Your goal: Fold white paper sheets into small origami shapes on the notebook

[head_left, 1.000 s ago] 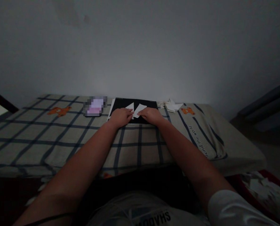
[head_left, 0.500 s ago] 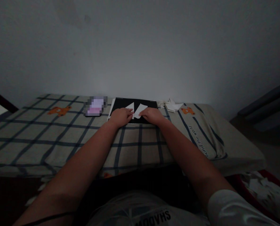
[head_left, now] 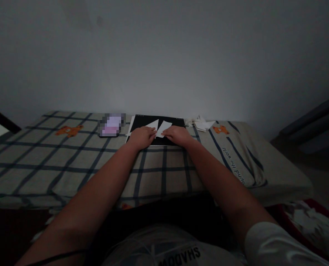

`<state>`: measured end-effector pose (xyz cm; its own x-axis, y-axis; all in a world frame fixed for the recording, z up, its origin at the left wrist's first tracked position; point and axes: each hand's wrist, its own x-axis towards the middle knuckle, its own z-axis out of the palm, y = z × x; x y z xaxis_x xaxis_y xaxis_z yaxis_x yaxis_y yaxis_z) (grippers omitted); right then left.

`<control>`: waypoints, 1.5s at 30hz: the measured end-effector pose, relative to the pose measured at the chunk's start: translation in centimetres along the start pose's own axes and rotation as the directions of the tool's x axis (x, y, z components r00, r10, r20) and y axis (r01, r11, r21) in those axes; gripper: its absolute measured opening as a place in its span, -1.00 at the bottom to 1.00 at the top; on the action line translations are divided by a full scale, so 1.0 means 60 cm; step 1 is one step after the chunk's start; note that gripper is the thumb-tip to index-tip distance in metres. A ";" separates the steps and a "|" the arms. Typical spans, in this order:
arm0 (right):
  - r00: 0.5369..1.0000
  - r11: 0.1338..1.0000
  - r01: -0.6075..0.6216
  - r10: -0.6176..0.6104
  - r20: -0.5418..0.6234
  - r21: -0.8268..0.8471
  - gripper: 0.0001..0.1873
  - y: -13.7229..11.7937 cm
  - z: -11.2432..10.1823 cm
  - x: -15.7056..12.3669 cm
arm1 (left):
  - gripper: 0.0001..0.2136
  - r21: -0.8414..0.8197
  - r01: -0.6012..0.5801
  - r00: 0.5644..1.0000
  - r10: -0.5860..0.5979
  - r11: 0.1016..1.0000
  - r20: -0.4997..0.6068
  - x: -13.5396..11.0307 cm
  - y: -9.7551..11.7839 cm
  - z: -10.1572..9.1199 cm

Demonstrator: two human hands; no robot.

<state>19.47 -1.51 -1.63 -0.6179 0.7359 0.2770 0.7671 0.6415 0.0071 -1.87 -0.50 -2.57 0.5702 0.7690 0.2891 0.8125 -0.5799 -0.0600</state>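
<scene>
White folded paper lies on a black board or pad, showing as two pointed parts with a dark gap between them. Whether the parts join near my fingertips I cannot tell. My left hand rests over the left part, fingers together and pressed on the paper. On the right part, my right hand pinches the lower edge between thumb and fingers. Pale sheet edges stick out from under the black pad on its left side.
A phone-like object, blurred out, lies left of the pad. Several folded white paper pieces sit to the right. A checked cloth with bear prints covers the surface, which meets a grey wall. A red container of paper scraps stands low right.
The right paper part has shifted slightly left, and the left part is tilted a little more to the right. Both hands stay at nearly the same place on the paper.
</scene>
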 end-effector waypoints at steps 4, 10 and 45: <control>1.000 1.000 0.000 0.000 0.011 -0.020 -0.68 -0.002 0.002 0.002 | -0.62 -0.011 -0.001 1.000 0.002 1.000 0.014 0.001 -0.002 0.000; 0.999 0.999 -0.017 0.019 0.041 -0.042 -0.68 -0.010 -0.007 0.003 | -0.63 -0.043 0.009 0.999 -0.007 0.999 0.037 0.004 -0.003 -0.001; 0.989 0.982 -0.061 0.083 -0.121 0.177 -0.72 0.025 0.004 -0.005 | -0.63 -0.009 0.018 1.000 -0.017 1.000 0.022 0.003 -0.004 0.004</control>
<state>20.76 -0.69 -1.95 -0.5266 0.7549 0.3909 0.7606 0.6238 -0.1801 -1.91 -0.16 -2.76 0.5585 0.7846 0.2692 0.8213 -0.5687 -0.0464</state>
